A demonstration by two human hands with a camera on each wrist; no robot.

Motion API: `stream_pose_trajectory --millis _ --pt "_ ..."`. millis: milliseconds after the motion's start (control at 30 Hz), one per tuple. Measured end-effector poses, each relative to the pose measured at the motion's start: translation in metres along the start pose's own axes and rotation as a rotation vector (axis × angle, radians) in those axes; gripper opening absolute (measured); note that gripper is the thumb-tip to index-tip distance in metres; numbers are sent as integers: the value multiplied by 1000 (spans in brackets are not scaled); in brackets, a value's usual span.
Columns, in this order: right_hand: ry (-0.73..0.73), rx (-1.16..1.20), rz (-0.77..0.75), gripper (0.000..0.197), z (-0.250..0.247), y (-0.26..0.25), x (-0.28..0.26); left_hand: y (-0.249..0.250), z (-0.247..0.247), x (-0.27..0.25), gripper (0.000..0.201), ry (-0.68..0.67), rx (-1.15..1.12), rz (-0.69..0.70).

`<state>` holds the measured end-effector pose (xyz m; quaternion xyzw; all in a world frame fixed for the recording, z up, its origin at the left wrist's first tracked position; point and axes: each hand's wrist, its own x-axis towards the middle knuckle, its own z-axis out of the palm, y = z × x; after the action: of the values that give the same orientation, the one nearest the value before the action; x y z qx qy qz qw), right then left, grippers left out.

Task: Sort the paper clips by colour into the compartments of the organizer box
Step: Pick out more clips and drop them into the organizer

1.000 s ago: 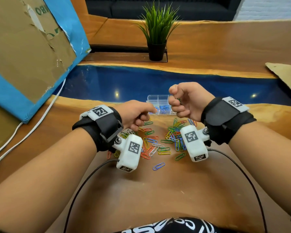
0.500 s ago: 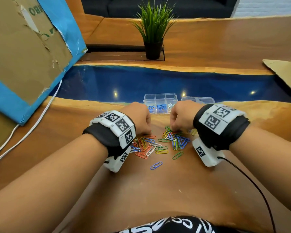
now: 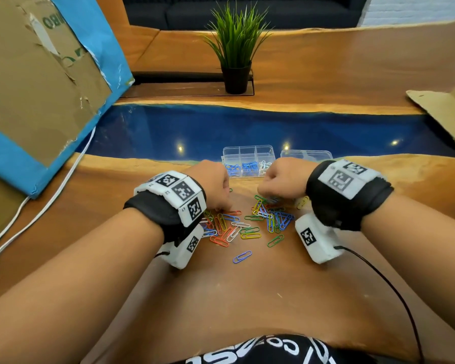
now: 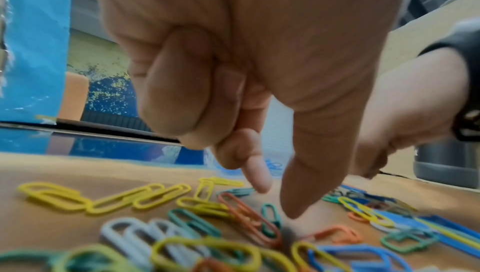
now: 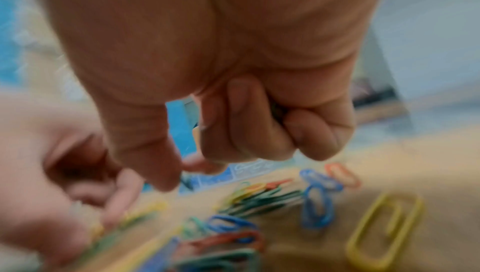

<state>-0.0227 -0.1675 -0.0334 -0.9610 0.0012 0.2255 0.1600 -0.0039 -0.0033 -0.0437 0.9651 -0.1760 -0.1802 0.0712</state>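
Loose paper clips (image 3: 247,224) in several colours lie in a heap on the wooden table (image 3: 247,298). Behind them stands the clear organizer box (image 3: 248,153), with blue and white clips in its near compartments. My left hand (image 3: 217,190) is down on the heap's left side. In the left wrist view its thumb and forefinger (image 4: 278,200) point down, apart, with nothing between them, beside a green clip (image 4: 270,212) and an orange clip (image 4: 246,215). My right hand (image 3: 279,179) hovers over the heap's right side, fingers curled. In the blurred right wrist view, thumb and forefinger (image 5: 185,173) pinch a dark green clip (image 5: 186,182).
A clear lid (image 3: 306,155) lies to the right of the box. A potted plant (image 3: 235,48) stands at the back, and a cardboard panel with blue edging (image 3: 37,88) leans at the left above a white cable (image 3: 50,195). More cardboard (image 3: 444,109) lies far right.
Both hands, raised as fists near the box a second ago, have dropped and turned palm-down onto the heap. The left thumb and forefinger now reach the table.
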Motion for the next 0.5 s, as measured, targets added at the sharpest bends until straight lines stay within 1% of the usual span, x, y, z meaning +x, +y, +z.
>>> stream_pose_trajectory --millis 33,133,200,267,333,433,500 --pt "-41 193 24 20 -2 2 -2 -1 -1 -1 10 2 9 -8" --pt "-245 951 80 17 -9 14 -2 -3 -3 -3 11 -6 37 -18" --pt "-337 1238 24 8 -14 21 -5 -2 -3 -4 12 -26 58 -16" --pt "-372 1438 -39 2 -16 26 -8 1 -2 -4 17 -43 85 0" --pt "-369 1573 -63 5 -15 29 -9 4 -1 -3 22 -43 116 12" --pt "-364 1675 -40 6 -10 30 -9 7 0 -2 27 -61 147 8" --pt "-370 1673 0 5 -7 31 -6 9 0 -1 29 -77 149 4"
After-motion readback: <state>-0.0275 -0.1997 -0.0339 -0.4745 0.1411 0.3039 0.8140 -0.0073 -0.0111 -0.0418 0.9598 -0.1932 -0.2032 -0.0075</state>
